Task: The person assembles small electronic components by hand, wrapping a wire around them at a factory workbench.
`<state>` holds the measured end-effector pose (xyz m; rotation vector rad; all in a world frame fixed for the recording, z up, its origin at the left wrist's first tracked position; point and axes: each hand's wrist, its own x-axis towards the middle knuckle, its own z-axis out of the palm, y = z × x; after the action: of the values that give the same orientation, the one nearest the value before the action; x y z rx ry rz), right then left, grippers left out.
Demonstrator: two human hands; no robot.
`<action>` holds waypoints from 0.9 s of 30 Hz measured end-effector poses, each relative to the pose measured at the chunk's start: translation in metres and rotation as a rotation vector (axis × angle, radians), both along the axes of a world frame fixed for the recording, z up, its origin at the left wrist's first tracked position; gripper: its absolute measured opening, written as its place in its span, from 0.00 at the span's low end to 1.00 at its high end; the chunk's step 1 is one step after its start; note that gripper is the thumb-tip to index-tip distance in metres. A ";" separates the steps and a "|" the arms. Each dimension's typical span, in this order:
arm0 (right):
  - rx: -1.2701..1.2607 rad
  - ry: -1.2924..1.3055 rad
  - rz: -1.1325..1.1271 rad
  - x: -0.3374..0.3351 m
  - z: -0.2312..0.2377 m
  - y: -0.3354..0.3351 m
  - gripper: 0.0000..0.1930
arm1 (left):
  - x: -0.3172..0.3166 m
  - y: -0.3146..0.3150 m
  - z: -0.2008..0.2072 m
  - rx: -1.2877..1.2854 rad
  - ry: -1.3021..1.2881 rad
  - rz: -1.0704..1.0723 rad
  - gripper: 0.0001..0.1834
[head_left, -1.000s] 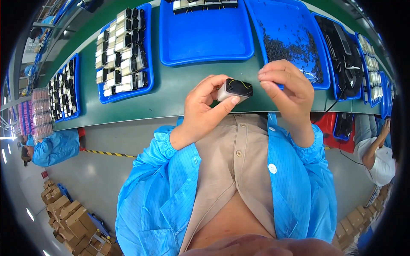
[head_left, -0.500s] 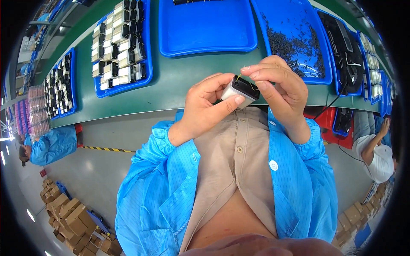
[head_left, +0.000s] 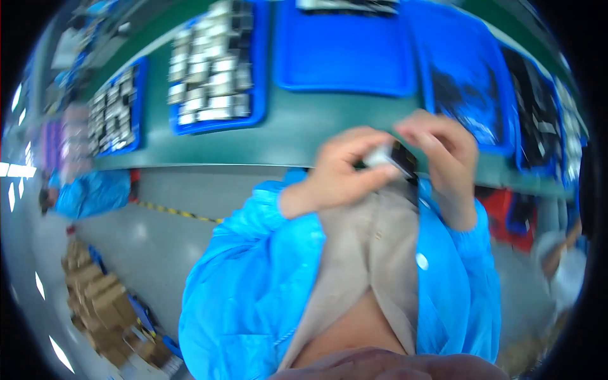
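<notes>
remote feed's blurry. left hand (head_left: 348, 168) is part-closed, thumb and fingers gripping a white block (head_left: 401, 159) at the near edge of the tabletop (head_left: 291, 130), its black end toward the right hand. right hand (head_left: 446, 144) has bent fingers, tips just beside that end; i can't tell if they pinch anything. progress: i'd call this one mid-work, in hand, not set down. similar blocks (head_left: 218, 66) fill rows in the left tray (head_left: 259, 95), more at the far end of the middle tray (head_left: 345, 60); can't tell which are finished.
</notes>
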<state>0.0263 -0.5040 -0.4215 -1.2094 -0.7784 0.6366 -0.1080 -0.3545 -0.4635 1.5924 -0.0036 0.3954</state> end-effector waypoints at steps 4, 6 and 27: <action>0.083 0.105 -0.058 -0.001 -0.014 -0.005 0.07 | 0.003 0.005 0.019 0.146 0.036 -0.027 0.20; 0.083 0.181 -0.002 0.001 -0.012 -0.006 0.08 | 0.000 0.003 0.023 0.131 0.031 0.009 0.20; 0.068 -0.453 -0.188 -0.003 -0.002 0.002 0.04 | 0.001 0.001 0.015 0.033 0.078 0.103 0.19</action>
<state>0.0230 -0.5020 -0.4237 -1.3638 -1.0373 0.1776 -0.1070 -0.3533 -0.4489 1.6441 0.1324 0.4145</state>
